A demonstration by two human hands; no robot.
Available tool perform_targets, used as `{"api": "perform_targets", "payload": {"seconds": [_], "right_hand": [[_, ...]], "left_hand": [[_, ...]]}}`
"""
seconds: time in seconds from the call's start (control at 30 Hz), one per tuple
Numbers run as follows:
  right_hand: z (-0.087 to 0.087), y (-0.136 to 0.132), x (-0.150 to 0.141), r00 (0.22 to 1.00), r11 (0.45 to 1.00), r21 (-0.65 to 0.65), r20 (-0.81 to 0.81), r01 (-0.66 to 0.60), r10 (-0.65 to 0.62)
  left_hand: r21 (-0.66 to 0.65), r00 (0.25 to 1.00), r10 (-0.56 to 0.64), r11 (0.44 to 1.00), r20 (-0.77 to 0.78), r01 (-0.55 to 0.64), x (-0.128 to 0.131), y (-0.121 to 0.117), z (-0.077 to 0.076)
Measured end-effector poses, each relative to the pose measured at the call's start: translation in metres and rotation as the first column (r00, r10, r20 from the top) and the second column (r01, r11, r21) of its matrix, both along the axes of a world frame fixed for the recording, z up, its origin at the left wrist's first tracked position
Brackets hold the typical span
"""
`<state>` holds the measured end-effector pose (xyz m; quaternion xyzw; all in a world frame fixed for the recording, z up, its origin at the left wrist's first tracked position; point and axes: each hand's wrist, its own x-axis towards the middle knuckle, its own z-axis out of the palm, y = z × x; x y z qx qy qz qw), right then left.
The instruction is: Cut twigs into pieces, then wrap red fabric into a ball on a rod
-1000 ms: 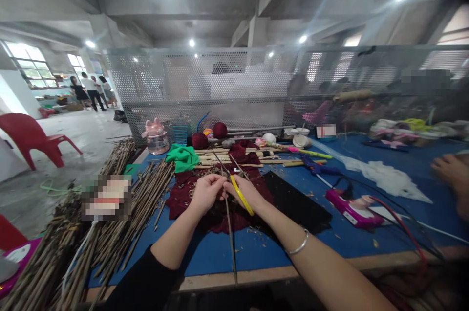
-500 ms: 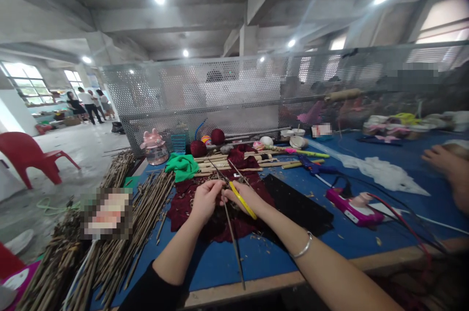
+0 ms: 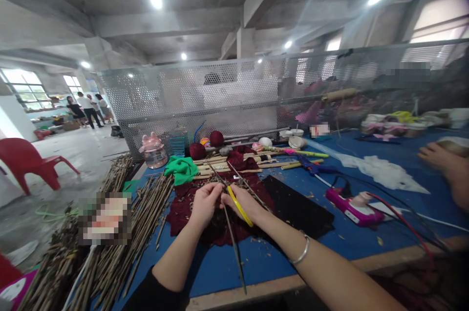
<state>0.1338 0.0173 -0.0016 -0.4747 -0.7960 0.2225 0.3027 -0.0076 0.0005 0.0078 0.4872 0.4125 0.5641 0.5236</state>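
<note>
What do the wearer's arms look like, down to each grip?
The left arm has a black sleeve ending short of the wrist. The right forearm wears a silver bangle; no sleeve shows there. Left grip and right grip are gloveless.

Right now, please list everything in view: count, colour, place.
Tabletop: one, blue, foreground
Thin sticks: many, brown, left
Held stick: one, brown, centre
Tool: one, yellow handle, centre
Crumpled cloth: one, maroon, centre
Bunched cloth: one, green, centre-left
Flat sheet: one, black, right
Balls: two, maroon, centre back
Jar: one, pink-lidded, back left
Glue gun: one, blue, right
Power strip: one, purple, right
Plastic sheeting: one, white, right
Mesh partition: one, grey, back
Chair: one, red, floor left
Distant people: several, mixed clothing, left
Co-worker's hand: one, right edge
Left hand: one, pinching stick
Right hand: one, on tool
</note>
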Motion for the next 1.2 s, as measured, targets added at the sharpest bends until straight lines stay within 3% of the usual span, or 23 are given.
{"api": "perform_targets", "payload": {"seconds": [0.33, 0.5, 0.9, 1.2], "right_hand": [[-0.001, 0.003, -0.001, 0.997, 1.0, -0.009, -0.076, -0.021, 0.021], [-0.003, 0.009, 0.003, 0.997, 0.997, -0.007, -0.013, 0.074, -0.074], [0.004, 0.001, 0.004, 0.983, 0.998, -0.009, 0.173, 0.062, -0.06], [0.0, 0.005, 0.003, 1.0, 1.0, -0.011, 0.022, 0.009, -0.009]], "left_hand": [[-0.014, 0.999, 0.015, 1.0, 0.039, -0.015, -0.001, 0.001, -0.001], [0.009, 0.999, 0.018, 1.0, 0.043, -0.019, -0.002, 0.003, -0.001], [0.03, 0.999, 0.033, 0.999, 0.023, -0.033, -0.002, 0.004, -0.003], [-0.016, 1.0, 0.029, 0.999, -0.007, -0.029, -0.003, 0.003, -0.002]]}}
